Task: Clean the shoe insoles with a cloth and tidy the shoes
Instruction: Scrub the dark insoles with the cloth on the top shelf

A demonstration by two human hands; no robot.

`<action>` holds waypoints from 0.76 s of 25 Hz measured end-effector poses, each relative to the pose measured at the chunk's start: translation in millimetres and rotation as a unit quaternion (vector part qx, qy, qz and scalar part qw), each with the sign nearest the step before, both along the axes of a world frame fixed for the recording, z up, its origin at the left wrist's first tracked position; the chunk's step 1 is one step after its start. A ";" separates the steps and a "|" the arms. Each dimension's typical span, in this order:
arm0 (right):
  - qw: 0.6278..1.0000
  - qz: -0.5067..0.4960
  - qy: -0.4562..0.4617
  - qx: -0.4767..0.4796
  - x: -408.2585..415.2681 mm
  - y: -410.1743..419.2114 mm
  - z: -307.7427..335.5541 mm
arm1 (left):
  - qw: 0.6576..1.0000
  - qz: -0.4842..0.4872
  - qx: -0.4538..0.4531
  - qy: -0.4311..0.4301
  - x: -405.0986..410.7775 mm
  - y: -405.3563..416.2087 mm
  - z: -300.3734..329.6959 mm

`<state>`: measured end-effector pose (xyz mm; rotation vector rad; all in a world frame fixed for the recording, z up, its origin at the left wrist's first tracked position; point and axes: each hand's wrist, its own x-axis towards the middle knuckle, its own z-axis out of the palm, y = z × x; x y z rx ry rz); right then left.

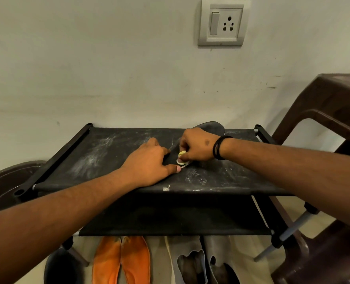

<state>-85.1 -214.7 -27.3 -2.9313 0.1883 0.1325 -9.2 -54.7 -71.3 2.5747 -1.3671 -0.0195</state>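
A dark insole (pixel 213 128) lies across the dusty top shelf of a black shoe rack (pixel 100 152), and its far end shows beyond my hands. My right hand (pixel 198 145) grips a small bunched white and yellow cloth (pixel 182 159) and holds it down on the insole. My left hand (pixel 149 162) rests on the shelf at the insole's near end, thumb stretched toward the cloth. Below the rack stand a pair of orange shoes (pixel 121 261) and a pair of grey shoes (pixel 202 261).
A brown plastic chair (pixel 330 124) stands close on the right of the rack. A dark round tub (pixel 3 185) sits at the left. A wall socket (pixel 223 22) is above. The rack's lower shelf (pixel 174 220) is black fabric.
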 end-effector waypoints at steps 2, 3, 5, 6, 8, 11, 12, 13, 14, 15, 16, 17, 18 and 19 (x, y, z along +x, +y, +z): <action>0.997 -0.015 -0.027 -0.070 2.6 -6.1 -3.1 | 1.000 0.000 -0.002 0.004 -0.6 -1.3 1.1; 0.991 -0.011 -0.037 -0.126 3.4 -5.7 -5.5 | 1.000 0.002 -0.003 0.006 -0.6 -1.3 1.3; 0.986 0.022 -0.042 -0.160 2.6 2.4 -7.1 | 1.000 0.004 -0.001 0.006 -1.1 -0.1 0.5; 0.991 0.043 -0.030 -0.126 2.3 5.5 -6.5 | 1.000 0.003 0.001 0.003 -0.9 0.9 -0.3; 0.999 0.047 0.013 0.013 0.0 6.3 -2.3 | 1.000 0.001 0.004 -0.003 -0.7 1.6 -1.6; 1.000 0.013 0.001 0.007 1.1 -10.1 -1.6 | 1.000 -0.001 -0.002 0.004 -0.3 0.0 0.3; 0.998 -0.013 -0.026 -0.064 2.6 -16.4 -1.1 | 1.000 0.000 -0.004 0.007 0.0 -0.1 1.0; 0.988 -0.036 -0.050 -0.139 3.4 -21.2 -2.3 | 1.000 0.001 -0.004 0.009 0.1 0.0 1.3; 0.981 -0.043 -0.066 -0.176 3.3 -21.2 -3.6 | 1.000 0.001 -0.003 0.009 0.2 0.3 1.0; 0.984 -0.026 -0.063 -0.165 3.4 -18.3 -5.8 | 1.000 0.001 -0.001 0.008 0.3 0.8 0.5; 0.993 0.006 -0.048 -0.112 2.6 -14.7 -7.6 | 1.000 0.002 0.001 0.006 0.6 0.9 -0.5; 0.999 0.031 -0.026 -0.036 0.6 -9.0 -7.8 | 1.000 0.002 0.001 0.004 1.1 1.2 -1.3; 0.999 0.043 0.001 0.024 -2.5 -4.1 -7.3 | 1.000 0.002 0.000 0.001 1.3 1.1 -1.7; 0.998 0.045 0.013 0.047 -3.4 -4.1 -7.0 | 1.000 0.001 -0.002 -0.001 1.5 0.6 -1.5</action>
